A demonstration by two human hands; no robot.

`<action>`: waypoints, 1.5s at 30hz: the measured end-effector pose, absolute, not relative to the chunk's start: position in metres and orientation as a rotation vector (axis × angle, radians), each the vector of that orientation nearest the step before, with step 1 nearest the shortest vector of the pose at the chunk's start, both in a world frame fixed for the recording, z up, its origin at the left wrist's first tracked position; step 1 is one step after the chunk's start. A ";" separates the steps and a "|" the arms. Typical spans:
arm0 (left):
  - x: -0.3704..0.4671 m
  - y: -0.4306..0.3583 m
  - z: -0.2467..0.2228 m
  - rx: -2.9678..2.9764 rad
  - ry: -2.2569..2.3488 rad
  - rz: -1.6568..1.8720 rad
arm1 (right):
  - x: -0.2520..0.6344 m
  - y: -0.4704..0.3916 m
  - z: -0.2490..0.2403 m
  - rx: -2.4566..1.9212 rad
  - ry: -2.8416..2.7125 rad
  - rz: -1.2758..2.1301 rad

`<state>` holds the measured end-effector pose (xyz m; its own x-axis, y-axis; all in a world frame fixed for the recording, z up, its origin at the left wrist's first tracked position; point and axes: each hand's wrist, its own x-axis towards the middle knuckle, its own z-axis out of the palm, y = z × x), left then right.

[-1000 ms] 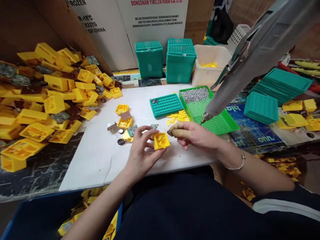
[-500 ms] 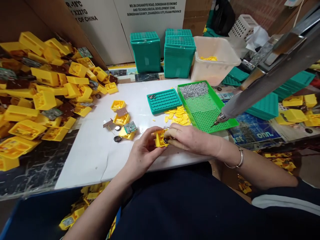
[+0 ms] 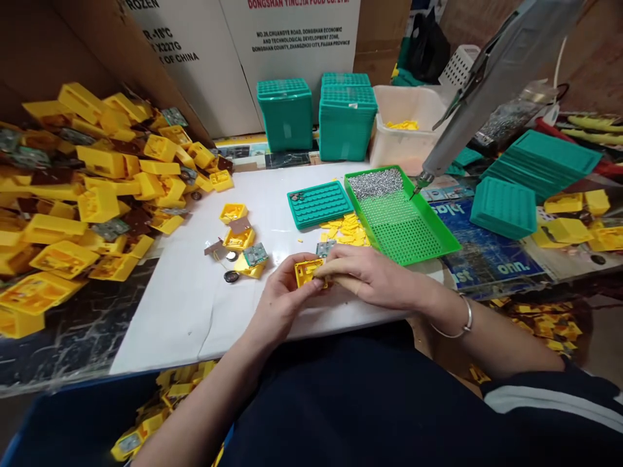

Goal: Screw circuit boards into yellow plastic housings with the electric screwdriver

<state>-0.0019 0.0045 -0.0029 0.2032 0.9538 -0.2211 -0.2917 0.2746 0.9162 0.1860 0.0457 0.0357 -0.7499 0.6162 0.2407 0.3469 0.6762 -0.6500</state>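
A small open yellow plastic case (image 3: 304, 270) is held low over the front of the white board, its hollow side facing up. My left hand (image 3: 278, 297) is closed around its left side, with the thumb at the front edge. From the right, my right hand (image 3: 377, 277) reaches in with fingers pressed together at the case's right part. Those fingertips cover whatever they pinch. Just behind the case shows a green circuit board (image 3: 325, 248). To the left lie a yellow case with a circuit board (image 3: 255, 254) on it and a round black speaker (image 3: 232, 277).
A green tray (image 3: 433, 243) holds small metal screws, with an electric screwdriver (image 3: 450, 123) hanging above it. Flat yellow pieces (image 3: 348, 227) lie beside a teal ribbed tray (image 3: 318, 204). Yellow cases (image 3: 97, 201) are heaped at left. Teal stacks (image 3: 285, 120) stand behind.
The round black part in my right fingers is now mostly hidden at the case. The case has turned more face up, and a circuit board shows behind it. The view has shifted slightly.
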 end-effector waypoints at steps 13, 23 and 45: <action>-0.013 0.003 0.007 0.725 0.849 0.852 | 0.192 0.056 0.011 -0.470 -2.255 0.812; -0.001 0.006 -0.007 0.981 1.092 1.173 | 0.190 0.044 0.024 -0.687 -2.026 1.291; 0.003 0.005 -0.004 0.711 0.840 1.116 | 0.179 0.028 -0.007 -0.603 -2.171 0.414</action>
